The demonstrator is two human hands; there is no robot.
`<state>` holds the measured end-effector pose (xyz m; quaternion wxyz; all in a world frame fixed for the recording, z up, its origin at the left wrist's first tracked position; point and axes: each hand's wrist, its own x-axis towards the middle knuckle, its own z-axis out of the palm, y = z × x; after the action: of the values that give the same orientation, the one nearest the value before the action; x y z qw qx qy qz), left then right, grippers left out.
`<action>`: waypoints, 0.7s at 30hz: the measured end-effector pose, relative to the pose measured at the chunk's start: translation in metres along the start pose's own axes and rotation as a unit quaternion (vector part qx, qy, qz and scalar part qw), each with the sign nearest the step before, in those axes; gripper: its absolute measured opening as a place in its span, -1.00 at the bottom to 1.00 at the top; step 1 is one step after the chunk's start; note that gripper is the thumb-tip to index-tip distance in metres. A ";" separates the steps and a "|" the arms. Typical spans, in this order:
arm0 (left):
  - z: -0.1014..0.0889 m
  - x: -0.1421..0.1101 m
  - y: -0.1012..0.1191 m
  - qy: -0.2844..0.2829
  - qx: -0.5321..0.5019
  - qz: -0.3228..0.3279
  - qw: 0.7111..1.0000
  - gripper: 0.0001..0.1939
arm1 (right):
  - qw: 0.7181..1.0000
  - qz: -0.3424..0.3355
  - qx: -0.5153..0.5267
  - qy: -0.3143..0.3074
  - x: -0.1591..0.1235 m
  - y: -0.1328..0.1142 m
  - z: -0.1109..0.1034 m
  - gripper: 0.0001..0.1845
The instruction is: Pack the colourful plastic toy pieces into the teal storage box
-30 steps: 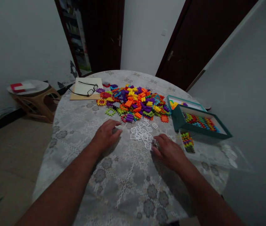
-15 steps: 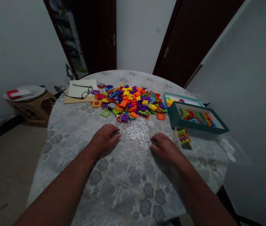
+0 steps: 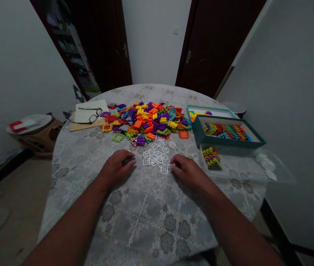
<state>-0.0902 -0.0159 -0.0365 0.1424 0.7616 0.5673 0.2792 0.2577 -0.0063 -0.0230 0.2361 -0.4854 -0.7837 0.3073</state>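
Several small white lattice window pieces (image 3: 158, 154) lie in a loose heap on the patterned tablecloth between my two hands. My right hand (image 3: 188, 170) is at the heap's right edge, thumb and fingertips closed on one white window piece (image 3: 171, 166). To the left of the heap, my left hand (image 3: 118, 164) rests on the cloth with thumb and forefinger apart and nothing between them. Just beyond the white pieces spreads a big pile of colourful plastic building pieces (image 3: 148, 120), among them notched squares and ribbed connectors.
Right of the pile sit a teal-edged box (image 3: 226, 140) with sorted colourful pieces and a clear plastic tray (image 3: 234, 175) holding more colourful and white ones. Black glasses (image 3: 93, 118) lie on a pad (image 3: 80, 114) at the back left. A stool (image 3: 36, 138) stands beyond the table.
The camera view has turned slightly right, so the table's things appear further left. My right hand has moved in a little to the heap's edge; my left hand stays resting.
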 end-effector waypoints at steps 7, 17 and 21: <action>-0.010 0.018 0.013 -0.066 -0.006 -0.056 0.996 -0.65 | 1.000 -0.009 -0.003 0.012 0.017 0.002 0.011 -0.58; 0.012 0.046 0.049 -0.051 -0.188 -0.029 0.981 -0.71 | 0.997 0.005 -0.069 -0.039 0.043 -0.004 -0.002 -0.94; 0.026 0.037 0.045 -0.048 -0.244 -0.049 0.967 -0.60 | 0.997 -0.003 0.073 -0.012 0.053 -0.008 0.008 -0.89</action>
<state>-0.0316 0.0076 -0.0237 0.3642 0.6880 0.5109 0.3647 0.2256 0.0368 -0.0193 0.2625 -0.4605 -0.7636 0.3686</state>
